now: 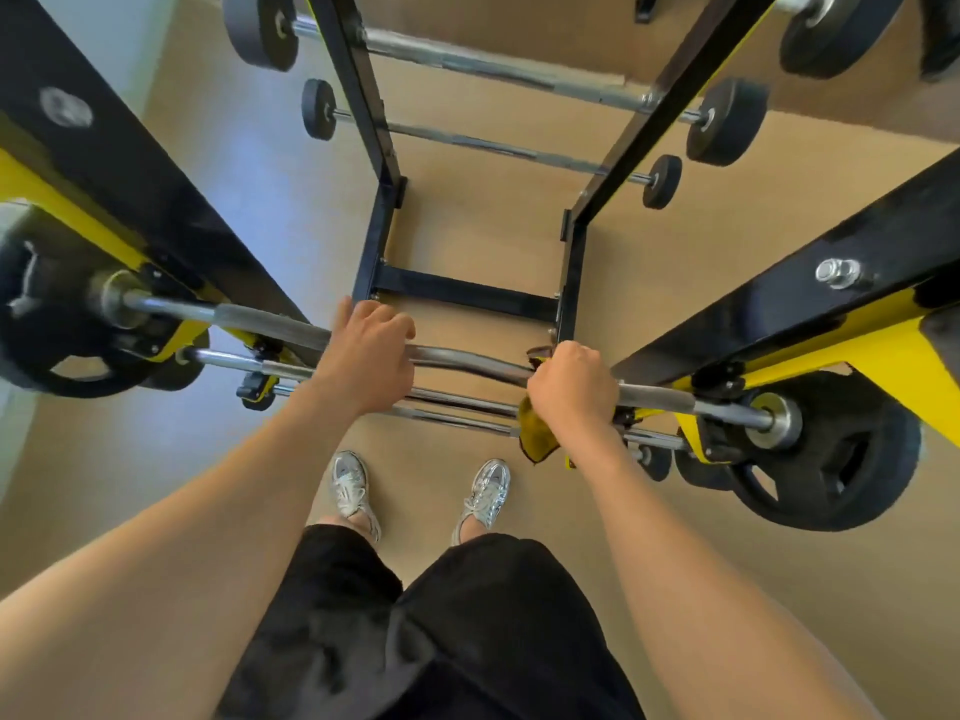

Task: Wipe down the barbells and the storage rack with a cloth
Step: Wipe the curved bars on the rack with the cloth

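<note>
Most of the cloth (537,440) is hidden inside the right hand (571,381). Only a yellow-brown fold below the fist and a scrap above it show. The curved bar (467,358) disappears where that hand and the left hand (366,356) wrap it, and the fingertips of both hands curl out of sight. The straight bars (457,402) beyond it vanish behind both wrists. The left edge cuts the big weight plate (62,356). The top edge cuts the rack (353,96) uprights and the far right plate (841,33). A round sticker (66,107) on the left beam is too blurred to read. The dark shape (940,33) in the top right corner cannot be told.
</note>
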